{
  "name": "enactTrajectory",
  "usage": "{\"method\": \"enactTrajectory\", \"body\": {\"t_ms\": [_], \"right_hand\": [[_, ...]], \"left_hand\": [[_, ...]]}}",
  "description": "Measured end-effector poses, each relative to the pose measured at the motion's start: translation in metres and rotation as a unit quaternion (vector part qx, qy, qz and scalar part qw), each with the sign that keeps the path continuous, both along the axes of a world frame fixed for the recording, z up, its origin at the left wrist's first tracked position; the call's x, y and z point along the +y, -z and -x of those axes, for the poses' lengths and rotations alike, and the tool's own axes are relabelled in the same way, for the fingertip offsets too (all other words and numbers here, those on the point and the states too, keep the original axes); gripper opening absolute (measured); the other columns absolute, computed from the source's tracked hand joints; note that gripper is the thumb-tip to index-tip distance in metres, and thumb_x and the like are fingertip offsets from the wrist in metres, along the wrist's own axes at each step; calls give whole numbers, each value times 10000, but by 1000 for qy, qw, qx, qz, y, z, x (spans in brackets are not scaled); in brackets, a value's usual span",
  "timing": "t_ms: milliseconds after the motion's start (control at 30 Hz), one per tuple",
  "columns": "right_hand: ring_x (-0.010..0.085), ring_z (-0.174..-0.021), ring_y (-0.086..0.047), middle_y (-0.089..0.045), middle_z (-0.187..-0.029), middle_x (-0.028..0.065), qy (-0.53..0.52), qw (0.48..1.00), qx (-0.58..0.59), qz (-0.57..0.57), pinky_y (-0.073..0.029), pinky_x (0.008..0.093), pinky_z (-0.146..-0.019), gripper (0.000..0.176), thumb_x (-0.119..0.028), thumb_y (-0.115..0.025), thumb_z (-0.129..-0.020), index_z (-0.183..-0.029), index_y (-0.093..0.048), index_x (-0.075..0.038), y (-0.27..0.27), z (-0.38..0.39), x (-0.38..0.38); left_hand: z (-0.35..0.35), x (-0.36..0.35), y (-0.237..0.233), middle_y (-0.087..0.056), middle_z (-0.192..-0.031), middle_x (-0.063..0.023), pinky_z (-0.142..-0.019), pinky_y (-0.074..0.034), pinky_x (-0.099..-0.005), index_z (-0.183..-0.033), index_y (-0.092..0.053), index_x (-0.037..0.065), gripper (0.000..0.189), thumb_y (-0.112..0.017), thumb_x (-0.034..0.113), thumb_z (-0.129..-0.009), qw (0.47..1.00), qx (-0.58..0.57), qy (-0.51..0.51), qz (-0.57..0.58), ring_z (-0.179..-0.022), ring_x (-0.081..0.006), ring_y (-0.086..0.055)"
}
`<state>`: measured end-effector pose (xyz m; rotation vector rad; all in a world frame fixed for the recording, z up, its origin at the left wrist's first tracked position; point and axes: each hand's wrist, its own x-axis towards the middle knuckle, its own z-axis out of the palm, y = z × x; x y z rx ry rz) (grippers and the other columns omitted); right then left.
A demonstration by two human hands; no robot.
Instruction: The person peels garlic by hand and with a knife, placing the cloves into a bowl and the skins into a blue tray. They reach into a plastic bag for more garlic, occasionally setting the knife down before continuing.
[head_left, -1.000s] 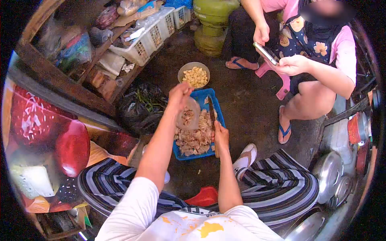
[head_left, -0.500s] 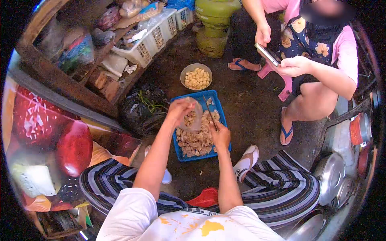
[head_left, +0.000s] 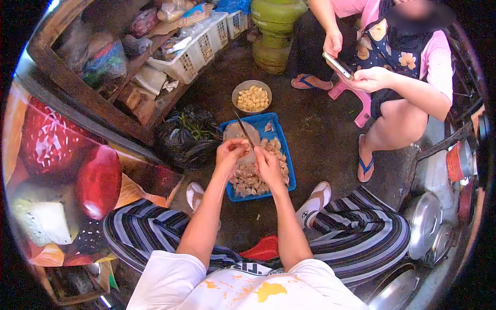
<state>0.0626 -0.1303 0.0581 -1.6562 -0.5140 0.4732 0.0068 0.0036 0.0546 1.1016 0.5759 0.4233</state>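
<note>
My right hand [head_left: 269,166] grips a knife [head_left: 242,125], its thin blade pointing up and away to the left. Close beside it, my left hand [head_left: 231,155] pinches a garlic clove that its fingers mostly hide. Both hands are over a blue tray [head_left: 264,122] full of unpeeled garlic cloves [head_left: 249,182]. A clear plastic bag [head_left: 233,133] lies in the tray's far left part, beyond my left hand. Just past the tray sits a round bowl [head_left: 234,103] of peeled garlic cloves [head_left: 253,98].
A black plastic bag [head_left: 186,142] with green stalks lies left of the tray. White baskets [head_left: 181,66] line the shelf; a green gas cylinder [head_left: 272,51] stands behind. At right, a person [head_left: 408,95] sits holding a phone [head_left: 338,65]. Metal lids [head_left: 426,222] lean at far right.
My left hand has let go of the plastic bag, which now lies in the tray. My hands have come together, and the knife has swung over to the left hand.
</note>
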Motion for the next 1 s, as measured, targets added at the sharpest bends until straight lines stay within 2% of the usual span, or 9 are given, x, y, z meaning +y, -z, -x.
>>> {"method": "enactTrajectory", "body": {"t_ms": [267, 433, 567, 633, 700, 800, 867, 933, 1000], "right_hand": [[240, -865, -632, -643, -919, 175, 10, 999, -48, 21, -466, 326, -756, 359, -343, -484, -903, -1116, -606, -81, -2, 3, 0], [40, -483, -381, -408, -523, -47, 29, 998, -55, -28, -314, 224, -452, 347, -321, -491, -922, -1179, -586, -109, 7, 9, 7], [37, -490, -385, -425, -531, -47, 47, 997, -56, -29, -320, 223, -459, 327, -297, -513, -914, -1169, -594, -110, 7, 14, 11], [113, -647, -466, -500, -690, 28, 50, 997, -47, -23, -368, 252, -578, 323, -296, -526, -900, -1147, -605, -103, 0, 16, 11], [265, -958, -621, -635, -1004, 177, 43, 999, -26, -6, -460, 309, -815, 333, -309, -541, -877, -1119, -612, -92, -5, 16, 10], [249, -943, -628, -641, -982, 184, 55, 998, 14, -14, -461, 306, -809, 328, -292, -552, -873, -1079, -625, -48, 0, 13, 12], [105, -635, -475, -512, -679, 32, 63, 997, -8, -45, -360, 249, -565, 311, -265, -553, -888, -1093, -626, -43, 8, 12, 17], [33, -480, -401, -449, -526, -44, 72, 995, -12, -65, -309, 220, -441, 298, -252, -557, -894, -1082, -634, -34, 16, 12, 19], [33, -477, -405, -452, -523, -44, 85, 994, 2, -74, -306, 219, -437, 293, -255, -564, -891, -1046, -649, -23, 21, 13, 21]], "left_hand": [[-2, -9, -6, -627, -776, -64, -609, -480, -248, -859, -590, 2, 149, -682, 57, -756, 996, 6, -40, -85, -659, -115, -577], [0, -11, -3, -617, -759, -56, -620, -467, -244, -835, -590, -2, 128, -678, 48, -758, 990, 21, -58, -127, -663, -114, -567], [1, -15, -9, -612, -763, -57, -625, -464, -250, -836, -591, -5, 118, -666, 24, -750, 990, 28, -77, -112, -670, -121, -566], [0, -14, -5, -610, -767, -58, -627, -464, -253, -834, -589, -5, 121, -660, 6, -736, 989, 32, -79, -120, -675, -124, -567], [-1, -12, 1, -609, -770, -59, -630, -464, -255, -830, -587, -3, 128, -656, -7, -723, 988, 32, -81, -123, -681, -127, -567], [0, -13, 6, -605, -774, -59, -634, -464, -256, -820, -580, 1, 136, -656, -13, -708, 988, 37, -87, -121, -687, -128, -563], [0, -16, -1, -601, -775, -57, -639, -463, -256, -813, -576, 4, 139, -662, -7, -705, 987, 50, -97, -117, -688, -125, -558], [-1, -18, 3, -598, -772, -56, -641, -459, -253, -811, -575, 6, 137, -661, -8, -706, 988, 40, -106, -110, -684, -123, -552], [-2, -17, 7, -596, -767, -53, -643, -455, -249, -810, -575, 8, 129, -660, -5, -714, 985, 44, -114, -119, -681, -120, -547]]}}
